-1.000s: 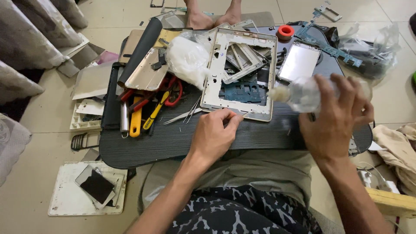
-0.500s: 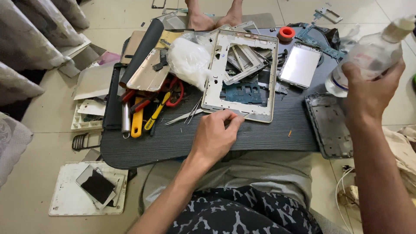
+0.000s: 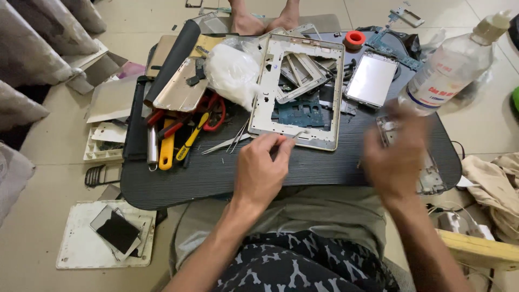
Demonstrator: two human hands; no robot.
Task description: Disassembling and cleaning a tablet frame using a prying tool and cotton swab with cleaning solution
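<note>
I see the left hand (image 3: 263, 168) near the front edge of the dark bench (image 3: 227, 173), its fingers pinched closed on thin metal tweezers (image 3: 296, 135), whose tip touches the lower side of the pale tablet frame (image 3: 300, 89). This frame lies flat in the middle of the bench, with loose metal parts and a blue circuit board (image 3: 294, 114) inside its opening. The right hand (image 3: 396, 155) is blurred over the right part of the bench, and I cannot tell if it is open or closed. Just above it a clear plastic bottle (image 3: 451, 65) with a pale cap is tilted past the right rear corner; whether the hand touches it I cannot tell. At the left edge lie yellow and red hand tools (image 3: 181, 135).
</note>
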